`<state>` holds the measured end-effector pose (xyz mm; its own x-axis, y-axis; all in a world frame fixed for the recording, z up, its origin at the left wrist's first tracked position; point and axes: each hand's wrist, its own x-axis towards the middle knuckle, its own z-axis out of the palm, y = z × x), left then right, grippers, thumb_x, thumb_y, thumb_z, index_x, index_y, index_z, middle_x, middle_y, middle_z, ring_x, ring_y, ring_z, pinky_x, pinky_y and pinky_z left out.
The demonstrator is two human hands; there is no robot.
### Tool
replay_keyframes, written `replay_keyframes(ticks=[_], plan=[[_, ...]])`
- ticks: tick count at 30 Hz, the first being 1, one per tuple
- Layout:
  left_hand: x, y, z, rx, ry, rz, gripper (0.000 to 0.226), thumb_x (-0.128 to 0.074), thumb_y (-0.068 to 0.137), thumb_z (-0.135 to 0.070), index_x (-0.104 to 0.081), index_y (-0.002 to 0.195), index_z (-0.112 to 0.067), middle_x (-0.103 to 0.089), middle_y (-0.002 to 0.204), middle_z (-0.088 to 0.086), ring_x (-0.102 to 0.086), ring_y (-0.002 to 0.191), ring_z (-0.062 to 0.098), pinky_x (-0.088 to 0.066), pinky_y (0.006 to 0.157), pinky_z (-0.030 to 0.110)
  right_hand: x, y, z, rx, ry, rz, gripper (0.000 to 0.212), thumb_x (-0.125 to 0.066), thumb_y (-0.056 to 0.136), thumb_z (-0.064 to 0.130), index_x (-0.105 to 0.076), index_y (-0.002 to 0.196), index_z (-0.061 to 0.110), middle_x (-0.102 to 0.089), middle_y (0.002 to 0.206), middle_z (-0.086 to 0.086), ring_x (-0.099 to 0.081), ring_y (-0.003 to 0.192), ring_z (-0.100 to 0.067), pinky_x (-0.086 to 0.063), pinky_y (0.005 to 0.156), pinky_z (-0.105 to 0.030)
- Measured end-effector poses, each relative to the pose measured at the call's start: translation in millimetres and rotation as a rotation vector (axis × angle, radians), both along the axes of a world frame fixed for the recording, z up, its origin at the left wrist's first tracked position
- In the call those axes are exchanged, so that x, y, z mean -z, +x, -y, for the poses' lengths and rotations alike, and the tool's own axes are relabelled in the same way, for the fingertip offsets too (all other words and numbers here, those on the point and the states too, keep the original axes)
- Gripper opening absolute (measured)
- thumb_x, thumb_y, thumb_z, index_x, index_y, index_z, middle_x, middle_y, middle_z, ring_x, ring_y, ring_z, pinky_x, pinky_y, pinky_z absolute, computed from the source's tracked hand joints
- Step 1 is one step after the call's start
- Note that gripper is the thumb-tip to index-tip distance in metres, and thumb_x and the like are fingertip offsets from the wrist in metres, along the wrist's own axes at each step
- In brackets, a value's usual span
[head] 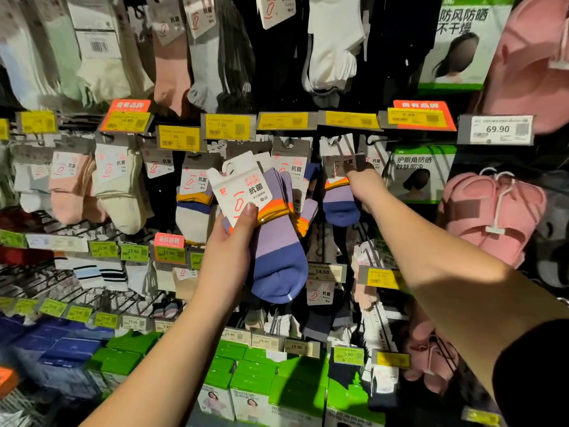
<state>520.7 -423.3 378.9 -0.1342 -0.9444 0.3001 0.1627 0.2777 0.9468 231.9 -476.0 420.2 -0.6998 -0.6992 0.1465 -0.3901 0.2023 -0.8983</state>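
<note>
My left hand (229, 241) grips a pair of purple and blue socks (277, 257) with orange stripes and a white card label, held up in front of the sock rack. My thumb presses on the card. My right hand (365, 188) reaches further in and pinches the card of a matching purple and blue pair (340, 204) that hangs on a hook at the middle right. That pair's lower part hangs free below my fingers.
Rows of hooks carry many sock packs: pink and cream (101, 192) at left, grey and yellow (192, 211) beside my left hand. Yellow price tags (228, 126) line the rails. Pink caps (489, 217) hang at right. Green boxes (255, 380) stand below.
</note>
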Motion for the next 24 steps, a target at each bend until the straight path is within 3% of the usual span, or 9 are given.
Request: replay_keyframes(ticks=[5, 9, 14, 16, 19, 20, 24], plan=[[1, 1, 2, 0.002, -0.004, 0.012, 0.047, -0.062, 0.087, -0.058, -0.064, 0.12, -0.025, -0.074, 0.11, -0.016, -0.068, 0.106, 0.005, -0.052, 0.095, 0.037, 5, 1, 7, 0.002, 0.023, 0.03, 0.04, -0.045, 0.101, 0.027, -0.055, 0.126, -0.002, -0.055, 0.105, -0.016, -0.052, 0.092, -0.03, -0.039, 0.077, -0.033], [4, 4, 3, 0.014, -0.027, 0.022, 0.056, -0.062, 0.084, -0.065, -0.063, 0.125, -0.027, -0.073, 0.113, -0.017, -0.067, 0.109, 0.005, -0.051, 0.09, 0.033, 19, -1, 3, 0.01, -0.03, 0.077, 0.053, -0.054, 0.098, 0.041, -0.05, 0.135, 0.003, -0.059, 0.128, -0.016, -0.056, 0.111, -0.032, -0.045, 0.089, -0.034], [8, 6, 4, 0.015, -0.034, 0.035, 0.046, -0.059, 0.09, -0.057, -0.063, 0.124, -0.027, -0.073, 0.111, -0.019, -0.067, 0.104, -0.002, -0.049, 0.086, 0.027, 45, 6, -11, 0.055, -0.064, 0.103, 0.058, -0.058, 0.098, 0.043, -0.043, 0.14, 0.006, -0.055, 0.137, -0.014, -0.054, 0.123, -0.031, -0.039, 0.086, -0.029], [9, 6, 3, 0.018, -0.027, 0.043, 0.038, -0.058, 0.095, -0.052, -0.063, 0.123, -0.027, -0.073, 0.105, -0.023, -0.066, 0.096, -0.009, -0.05, 0.076, 0.017, 52, 18, -24, 0.066, -0.119, 0.133, 0.045, -0.058, 0.098, 0.038, -0.051, 0.132, 0.009, -0.06, 0.123, -0.008, -0.056, 0.118, -0.03, -0.039, 0.084, -0.029], [13, 2, 1, 0.028, -0.004, 0.056, 0.023, -0.055, 0.097, -0.042, -0.063, 0.115, -0.03, -0.072, 0.091, -0.031, -0.065, 0.085, -0.015, -0.045, 0.062, 0.005, 59, 46, -47, 0.012, -0.222, 0.171, 0.01, -0.054, 0.099, 0.03, -0.059, 0.096, 0.022, -0.061, 0.092, 0.006, -0.06, 0.101, -0.022, -0.045, 0.085, -0.038], [14, 1, 0, 0.036, 0.004, 0.055, 0.023, -0.055, 0.097, -0.042, -0.063, 0.114, -0.029, -0.072, 0.091, -0.031, -0.066, 0.086, -0.013, -0.045, 0.062, 0.004, 59, 58, -56, -0.032, -0.258, 0.184, 0.01, -0.053, 0.1, 0.029, -0.059, 0.092, 0.025, -0.061, 0.09, 0.008, -0.061, 0.093, -0.018, -0.047, 0.085, -0.041], [20, -4, -2, 0.066, 0.01, 0.047, 0.038, -0.067, 0.091, -0.047, -0.063, 0.121, -0.025, -0.074, 0.105, -0.022, -0.067, 0.099, -0.006, -0.049, 0.079, 0.018, 55, 110, -94, -0.244, -0.415, 0.227, 0.018, -0.048, 0.104, 0.029, -0.062, 0.093, 0.026, -0.062, 0.079, 0.014, -0.055, 0.071, -0.003, -0.044, 0.071, -0.025]])
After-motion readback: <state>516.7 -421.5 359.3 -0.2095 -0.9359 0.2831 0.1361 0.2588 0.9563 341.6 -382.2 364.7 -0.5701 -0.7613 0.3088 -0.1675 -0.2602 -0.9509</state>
